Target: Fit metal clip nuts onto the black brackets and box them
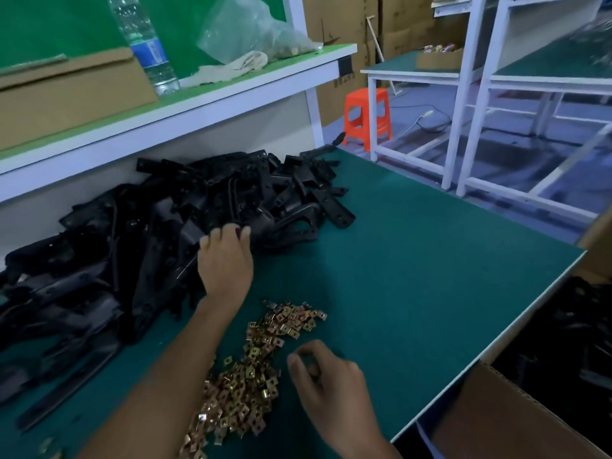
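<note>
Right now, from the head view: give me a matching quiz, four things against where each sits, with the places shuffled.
Things:
1. water bottle
2. plastic stool
3. clip nuts
4. brackets

Places:
A. on the floor, past the far end of the table
B. on the upper shelf
C. heaped at the back of the table, left hand touching the heap
D. scattered on the table, beside the right hand

Pairs: 1-B, 2-A, 3-D, 4-C

brass-toned shiny metal clip nuts (261, 369); matt black brackets (149, 233).
</note>
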